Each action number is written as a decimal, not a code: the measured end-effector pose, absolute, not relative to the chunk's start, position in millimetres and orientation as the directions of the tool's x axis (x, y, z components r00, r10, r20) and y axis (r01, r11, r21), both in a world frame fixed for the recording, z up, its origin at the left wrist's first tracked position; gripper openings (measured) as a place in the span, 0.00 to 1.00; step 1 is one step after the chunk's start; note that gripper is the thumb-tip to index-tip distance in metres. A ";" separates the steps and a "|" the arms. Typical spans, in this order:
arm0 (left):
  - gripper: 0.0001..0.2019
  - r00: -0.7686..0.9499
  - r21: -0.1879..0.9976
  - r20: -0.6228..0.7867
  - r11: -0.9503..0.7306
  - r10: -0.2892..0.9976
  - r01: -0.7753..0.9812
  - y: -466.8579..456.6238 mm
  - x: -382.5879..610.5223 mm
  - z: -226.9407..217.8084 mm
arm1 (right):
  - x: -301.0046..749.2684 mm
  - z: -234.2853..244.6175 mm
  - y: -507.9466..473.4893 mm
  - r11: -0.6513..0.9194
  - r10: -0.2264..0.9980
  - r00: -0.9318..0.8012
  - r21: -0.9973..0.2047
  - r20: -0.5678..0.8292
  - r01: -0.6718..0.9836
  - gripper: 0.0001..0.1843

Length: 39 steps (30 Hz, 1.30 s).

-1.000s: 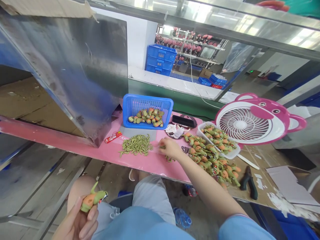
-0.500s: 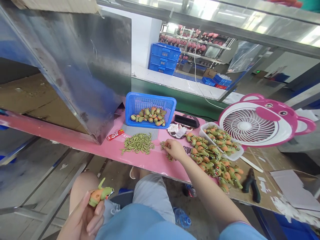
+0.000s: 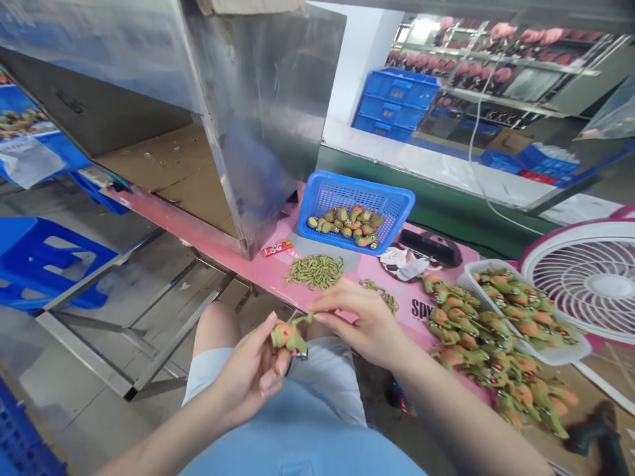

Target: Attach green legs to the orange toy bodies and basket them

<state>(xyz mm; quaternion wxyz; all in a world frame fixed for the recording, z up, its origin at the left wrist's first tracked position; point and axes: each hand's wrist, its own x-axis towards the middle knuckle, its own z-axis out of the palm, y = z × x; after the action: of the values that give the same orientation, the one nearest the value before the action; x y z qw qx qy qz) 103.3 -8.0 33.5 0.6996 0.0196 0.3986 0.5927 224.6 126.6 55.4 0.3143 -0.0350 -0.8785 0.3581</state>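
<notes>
a: the left hand (image 3: 251, 377) is clamped on a small orange and green rubbery toy figure (image 3: 286, 336), held over the person's lap, just off the edge of the pink tabletop (image 3: 327, 311)

b: and the right hand (image 3: 364, 322)?

a: its fingertips are pinched together on a thin green plastic piece (image 3: 303, 320) that touches the top of the figure

b: what could go wrong?

a: likely the thin piece slips or bends, since the pinch is so fine; a dropped part would fall to the grey floor (image 3: 124, 317) between the knees

b: the surface?

a: crowded: a loose pile of green pieces (image 3: 315, 270), a blue plastic mesh basket (image 3: 355, 198) with a few figures, a big heap of figures (image 3: 489, 350) spilling from a white tray (image 3: 565, 354). a pink fan (image 3: 588, 281) sits at right, a factory hall with blue crates (image 3: 397, 104) behind
</notes>
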 end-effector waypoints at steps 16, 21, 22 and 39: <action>0.22 0.050 0.438 -0.539 0.331 0.841 -0.836 -10.1 108.5 30.0 | 215.9 49.6 113.3 0.766 0.104 -0.852 -0.588 0.513 -0.260 0.06; 0.26 0.043 0.372 -0.628 0.348 0.777 -0.860 -7.5 109.0 33.3 | 215.9 46.7 112.7 0.810 0.089 -0.868 -0.543 0.489 -0.223 0.07; 0.26 0.037 0.369 -0.636 0.346 0.771 -0.863 -7.3 109.1 33.5 | 216.0 46.2 112.4 0.824 0.084 -0.870 -0.525 0.485 -0.213 0.07; 0.25 0.051 0.322 -0.731 0.409 0.681 -0.854 -3.7 111.0 36.4 | 216.4 49.8 106.7 0.926 0.029 -0.913 -0.354 0.407 -0.129 0.09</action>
<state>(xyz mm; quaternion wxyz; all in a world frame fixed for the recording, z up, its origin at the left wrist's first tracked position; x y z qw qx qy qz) 111.0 -3.7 36.4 0.7180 -0.0994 0.4348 0.5344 216.4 106.7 49.8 0.2068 0.0262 -0.9593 0.1904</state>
